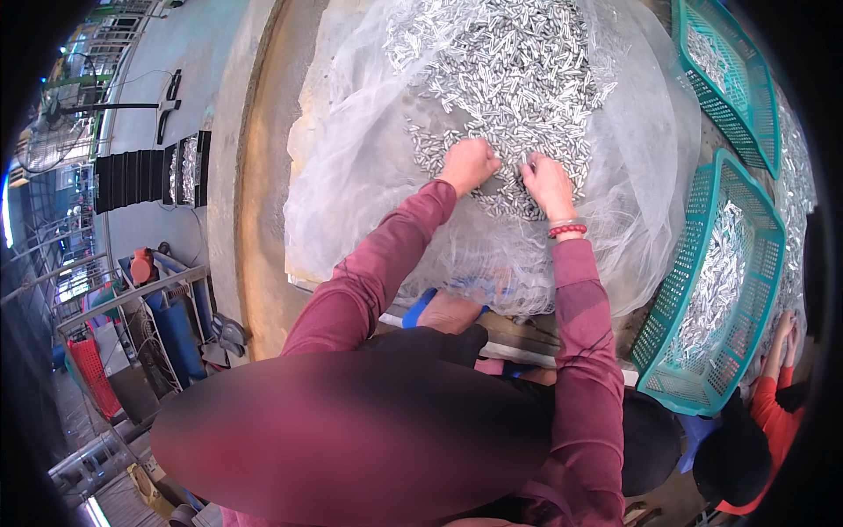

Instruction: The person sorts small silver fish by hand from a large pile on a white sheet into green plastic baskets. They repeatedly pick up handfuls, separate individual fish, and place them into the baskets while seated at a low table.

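A large heap of small silver metal pins [518,70] lies spread on clear plastic sheeting [342,189]. At the near edge of the heap, my left hand [470,165] is closed, its fingertips drawn together over the pins. What it pinches, if anything, is too small to make out. A short gap away, my right hand [549,186] also has its fingers curled together just above the pins. Something small and dark shows by its fingertips, but I cannot tell its kind. A red beaded bracelet [568,230] circles the right wrist.
Two teal plastic baskets [648,358] holding silver pins stand along the right side. Beyond them, a person in orange [777,413] reaches toward more pins. On the left are a raised tabletop edge [255,158], a black ribbed box [132,180] and a red crate [92,378].
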Demonstrator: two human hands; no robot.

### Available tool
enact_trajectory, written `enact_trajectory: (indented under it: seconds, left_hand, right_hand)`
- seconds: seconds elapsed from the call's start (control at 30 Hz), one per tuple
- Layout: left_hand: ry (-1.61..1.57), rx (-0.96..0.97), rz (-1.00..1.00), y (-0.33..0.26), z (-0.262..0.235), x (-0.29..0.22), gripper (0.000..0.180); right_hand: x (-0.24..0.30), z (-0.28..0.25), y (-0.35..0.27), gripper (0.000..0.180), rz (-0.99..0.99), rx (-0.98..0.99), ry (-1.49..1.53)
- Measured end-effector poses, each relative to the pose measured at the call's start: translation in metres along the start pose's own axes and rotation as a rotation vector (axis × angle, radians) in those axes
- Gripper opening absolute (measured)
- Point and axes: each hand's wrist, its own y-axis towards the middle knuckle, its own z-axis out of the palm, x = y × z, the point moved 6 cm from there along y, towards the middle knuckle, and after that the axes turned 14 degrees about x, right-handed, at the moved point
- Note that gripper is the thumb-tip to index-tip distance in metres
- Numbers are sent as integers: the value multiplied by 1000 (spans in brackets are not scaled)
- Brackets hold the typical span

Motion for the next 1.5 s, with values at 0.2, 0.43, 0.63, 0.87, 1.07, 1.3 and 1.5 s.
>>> enact_trajectory:
  seconds: [0.2, 0.43, 0.63, 0.87, 1.07, 1.3, 1.5]
  left_hand:
    - [-1601, 517, 169, -27, -27, 1, 21]
    - [-1318, 660, 137, -36, -20, -40, 19]
    - [-819, 603, -130, -6, 42, -37, 16]
    - [-776, -26, -134, 41, -33, 36, 19]
    - [253, 201, 248, -21, 20, -27, 21]
    - [448, 72, 270, -29, 44, -55, 16]
    - [251, 160, 88, -21, 34, -33, 21]
  right_hand:
    - [-10, -16, -9, 18, 17, 313, 1523]
    - [11, -84, -40, 28, -489, 354, 1912]
    - [10, -98, -50, 25, -234, 298, 1638]
    - [21, -90, -55, 23, -305, 225, 1642]
    - [5, -74, -40, 22, -230, 228, 1690]
    - [-8, -55, -18, 20, -22, -13, 1541]
    - [-5, -20, 12, 23, 25, 24, 841]
